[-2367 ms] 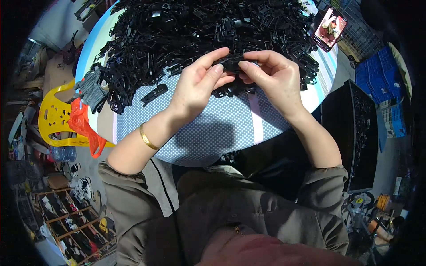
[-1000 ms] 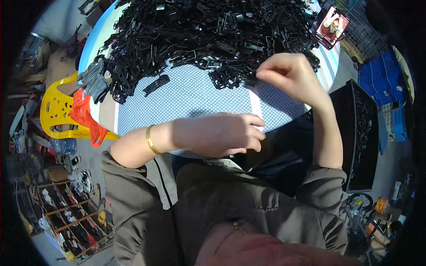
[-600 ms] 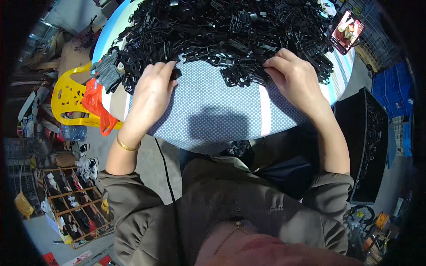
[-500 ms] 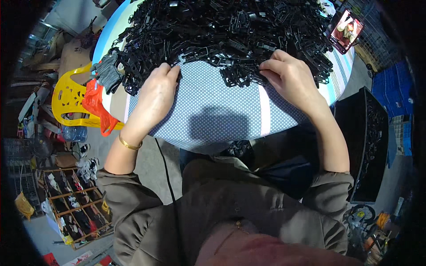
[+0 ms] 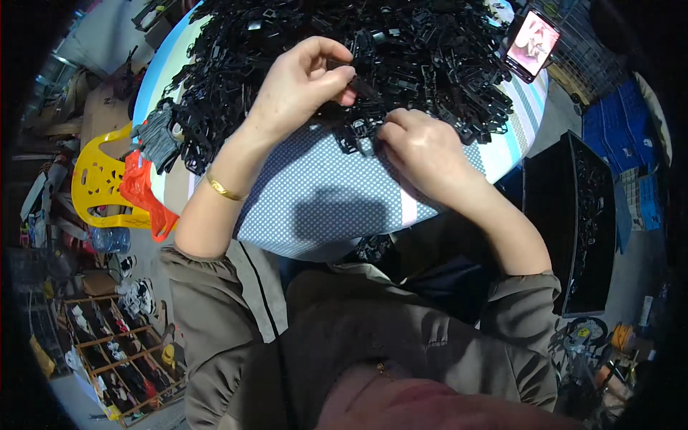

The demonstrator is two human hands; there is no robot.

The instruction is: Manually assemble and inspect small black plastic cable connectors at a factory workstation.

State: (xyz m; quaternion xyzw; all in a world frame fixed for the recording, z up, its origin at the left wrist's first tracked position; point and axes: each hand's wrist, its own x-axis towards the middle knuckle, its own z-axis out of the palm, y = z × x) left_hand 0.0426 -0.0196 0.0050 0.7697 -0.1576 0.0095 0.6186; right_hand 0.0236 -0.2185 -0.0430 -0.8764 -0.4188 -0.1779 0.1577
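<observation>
A heap of small black plastic parts (image 5: 423, 54) covers the far side of the round table (image 5: 322, 168). My left hand (image 5: 297, 93) is over the heap's near middle, its fingers curled and a thin black plastic part (image 5: 365, 87) at the tips of its thumb and fingers. At the heap's near edge, my right hand (image 5: 426, 150) is closed with its fingers pointing down and left. Whatever it pinches is hidden behind its fingers. A few loose black parts lie by its fingertips.
A lit phone (image 5: 532, 46) stands at the table's right edge. Left are a grey cloth bundle (image 5: 158, 135), a red plastic bag (image 5: 141, 188) and a yellow chair (image 5: 92, 183). A large black bin (image 5: 573, 229) with black parts stands right, near blue crates (image 5: 620, 132).
My left hand has moved right and farther over the heap, and a black part now shows at its fingertips. My right hand has shifted left and slightly nearer. The whole view has shifted a little.
</observation>
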